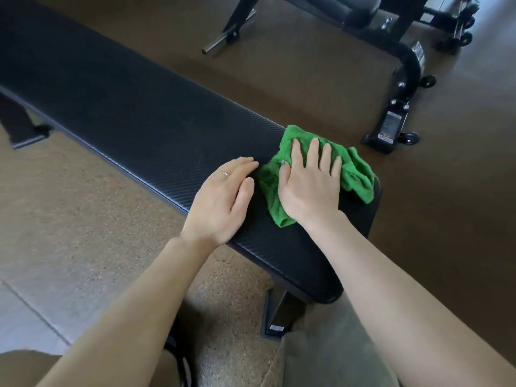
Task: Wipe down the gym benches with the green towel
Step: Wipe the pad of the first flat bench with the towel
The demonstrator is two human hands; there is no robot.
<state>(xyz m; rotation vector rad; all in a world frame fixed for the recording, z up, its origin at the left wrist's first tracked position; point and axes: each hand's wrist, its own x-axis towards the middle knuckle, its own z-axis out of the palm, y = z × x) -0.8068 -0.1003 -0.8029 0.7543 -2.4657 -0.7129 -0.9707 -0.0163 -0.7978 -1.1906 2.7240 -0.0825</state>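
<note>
A long black padded gym bench [134,115] runs from the upper left to the lower right. Near its right end lies a crumpled green towel [354,174]. My right hand [310,185] presses flat on the towel with fingers spread. My left hand [223,199] rests flat on the bare pad just left of the towel, fingers together, holding nothing. A thin ring shows on one finger of that hand.
A second bench's black frame [405,68] with small wheels stands on the dark floor at the upper right. A steel peg [220,41] juts from another frame at the top. The bench's own foot [276,314] sits below the pad's near end. Speckled tan flooring lies to the left.
</note>
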